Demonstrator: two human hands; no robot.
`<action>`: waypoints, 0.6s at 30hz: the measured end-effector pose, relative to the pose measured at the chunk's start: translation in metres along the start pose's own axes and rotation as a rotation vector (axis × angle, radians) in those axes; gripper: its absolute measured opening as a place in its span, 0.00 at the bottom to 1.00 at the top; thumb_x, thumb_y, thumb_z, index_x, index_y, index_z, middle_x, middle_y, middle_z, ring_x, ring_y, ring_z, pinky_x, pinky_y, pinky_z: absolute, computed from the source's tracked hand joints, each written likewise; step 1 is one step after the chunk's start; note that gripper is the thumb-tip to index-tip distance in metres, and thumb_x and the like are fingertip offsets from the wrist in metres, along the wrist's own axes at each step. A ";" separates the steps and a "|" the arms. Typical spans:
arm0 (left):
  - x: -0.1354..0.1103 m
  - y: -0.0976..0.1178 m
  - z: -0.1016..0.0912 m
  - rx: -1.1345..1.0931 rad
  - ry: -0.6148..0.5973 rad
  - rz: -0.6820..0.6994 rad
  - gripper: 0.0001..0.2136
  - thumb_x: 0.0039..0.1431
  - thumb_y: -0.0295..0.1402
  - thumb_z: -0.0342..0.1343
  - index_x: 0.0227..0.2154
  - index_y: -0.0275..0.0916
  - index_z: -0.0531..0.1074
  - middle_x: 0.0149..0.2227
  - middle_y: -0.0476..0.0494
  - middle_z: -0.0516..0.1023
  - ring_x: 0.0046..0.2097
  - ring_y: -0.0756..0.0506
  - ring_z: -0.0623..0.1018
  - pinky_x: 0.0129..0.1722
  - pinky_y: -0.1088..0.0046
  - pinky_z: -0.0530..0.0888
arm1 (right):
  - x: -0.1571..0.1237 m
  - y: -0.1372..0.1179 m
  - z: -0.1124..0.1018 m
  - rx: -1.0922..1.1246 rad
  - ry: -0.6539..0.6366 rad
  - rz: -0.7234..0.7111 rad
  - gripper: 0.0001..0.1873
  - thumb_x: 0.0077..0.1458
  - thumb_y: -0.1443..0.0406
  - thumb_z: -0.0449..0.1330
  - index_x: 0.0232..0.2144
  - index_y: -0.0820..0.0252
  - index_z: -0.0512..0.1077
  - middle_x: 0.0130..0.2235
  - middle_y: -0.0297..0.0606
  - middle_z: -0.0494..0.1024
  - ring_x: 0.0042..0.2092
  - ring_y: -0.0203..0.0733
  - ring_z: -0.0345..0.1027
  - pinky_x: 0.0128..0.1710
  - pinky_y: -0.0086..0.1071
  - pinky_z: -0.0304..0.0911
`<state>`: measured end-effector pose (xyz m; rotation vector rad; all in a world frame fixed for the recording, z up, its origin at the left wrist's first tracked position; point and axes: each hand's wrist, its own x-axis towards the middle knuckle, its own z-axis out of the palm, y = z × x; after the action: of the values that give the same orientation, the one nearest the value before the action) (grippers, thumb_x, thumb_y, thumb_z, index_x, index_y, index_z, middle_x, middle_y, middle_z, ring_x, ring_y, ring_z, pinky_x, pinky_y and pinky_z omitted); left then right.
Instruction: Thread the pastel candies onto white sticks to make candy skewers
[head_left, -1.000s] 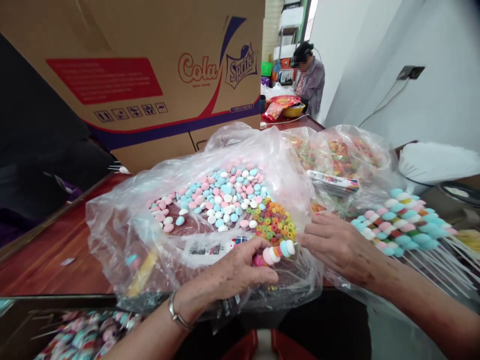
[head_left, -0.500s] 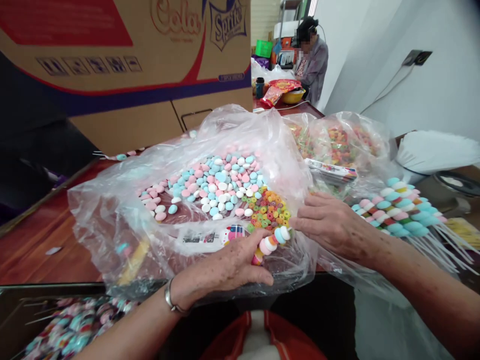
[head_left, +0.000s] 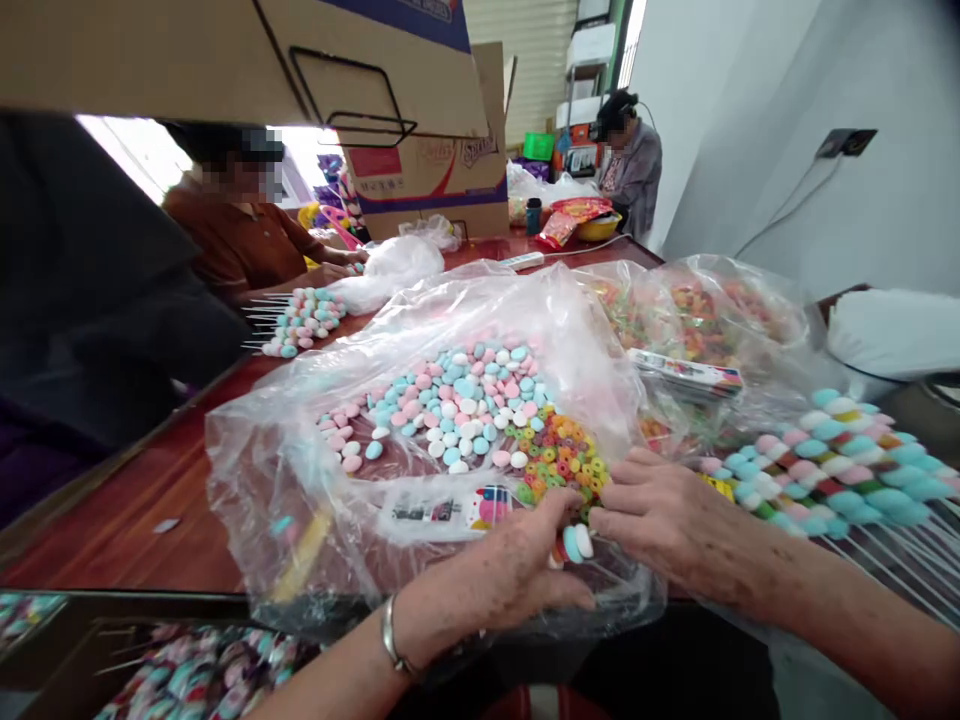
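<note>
A candy skewer [head_left: 576, 543] with white, blue and reddish sweets is in my left hand [head_left: 517, 565], gripped between thumb and fingers. Close beside its end is my right hand [head_left: 664, 520], the fingers bent and pressed together; what they pinch, if anything, is hidden. Just beyond both hands lies a heap of colourful ring candies [head_left: 562, 455]. Farther left, pink, white and blue oval candies [head_left: 461, 400] are spread on a clear plastic bag [head_left: 247, 480]. A printed label [head_left: 442, 510] shows through the plastic near my left hand.
Finished skewers [head_left: 840, 465] are stacked at right, more [head_left: 304, 320] at back left. Bags of ring candies [head_left: 697, 310] stand behind. A big carton [head_left: 150, 60] hangs over the upper left. Two people [head_left: 240, 230] work farther back. A box of skewers [head_left: 202, 670] is below the table edge.
The big carton has risen in view, uncovering a person and skewers at back left. My right hand has come in against the skewer's end. The whole view has shifted.
</note>
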<state>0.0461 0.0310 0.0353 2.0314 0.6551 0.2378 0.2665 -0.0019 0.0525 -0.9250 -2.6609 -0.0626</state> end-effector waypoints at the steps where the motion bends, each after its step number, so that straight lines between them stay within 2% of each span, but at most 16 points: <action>1: 0.001 0.003 0.001 0.012 -0.008 -0.016 0.26 0.52 0.36 0.66 0.52 0.40 0.61 0.46 0.42 0.74 0.45 0.40 0.75 0.41 0.67 0.70 | 0.001 -0.001 0.003 -0.012 0.029 -0.002 0.13 0.64 0.68 0.50 0.26 0.60 0.67 0.27 0.34 0.71 0.30 0.40 0.55 0.33 0.36 0.43; 5: 0.004 0.008 0.006 0.040 0.039 -0.031 0.25 0.53 0.34 0.65 0.51 0.41 0.61 0.45 0.43 0.76 0.45 0.40 0.76 0.41 0.67 0.70 | 0.004 -0.005 0.010 -0.001 0.145 0.024 0.17 0.65 0.69 0.47 0.24 0.59 0.65 0.25 0.33 0.69 0.29 0.39 0.56 0.32 0.35 0.44; 10: 0.010 0.008 0.001 0.146 0.080 -0.033 0.26 0.50 0.34 0.67 0.49 0.40 0.61 0.43 0.43 0.76 0.43 0.40 0.77 0.36 0.70 0.69 | 0.005 -0.005 0.007 0.005 0.182 0.079 0.16 0.65 0.70 0.46 0.25 0.59 0.66 0.26 0.32 0.71 0.29 0.38 0.59 0.32 0.34 0.45; 14: 0.023 0.015 -0.021 0.422 -0.015 0.100 0.25 0.54 0.36 0.64 0.50 0.36 0.60 0.44 0.37 0.76 0.42 0.38 0.77 0.36 0.68 0.69 | 0.003 -0.006 0.008 -0.013 0.235 0.146 0.14 0.64 0.70 0.46 0.30 0.59 0.68 0.26 0.32 0.72 0.28 0.38 0.63 0.32 0.34 0.48; 16: 0.030 0.020 -0.030 0.552 -0.095 0.176 0.20 0.57 0.36 0.61 0.48 0.35 0.61 0.43 0.36 0.76 0.41 0.39 0.77 0.35 0.68 0.70 | 0.000 -0.008 0.014 -0.019 0.248 0.184 0.15 0.64 0.71 0.45 0.29 0.59 0.68 0.25 0.32 0.72 0.27 0.37 0.62 0.31 0.33 0.48; 18: 0.035 0.025 -0.037 0.667 -0.141 0.227 0.13 0.61 0.30 0.56 0.47 0.34 0.62 0.42 0.34 0.76 0.40 0.39 0.78 0.34 0.68 0.70 | -0.004 -0.011 0.022 -0.011 0.248 0.235 0.15 0.64 0.71 0.46 0.28 0.59 0.67 0.25 0.32 0.72 0.26 0.37 0.63 0.29 0.33 0.49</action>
<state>0.0692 0.0671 0.0722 2.7388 0.4440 -0.0027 0.2563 -0.0097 0.0310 -1.1461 -2.3142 -0.1288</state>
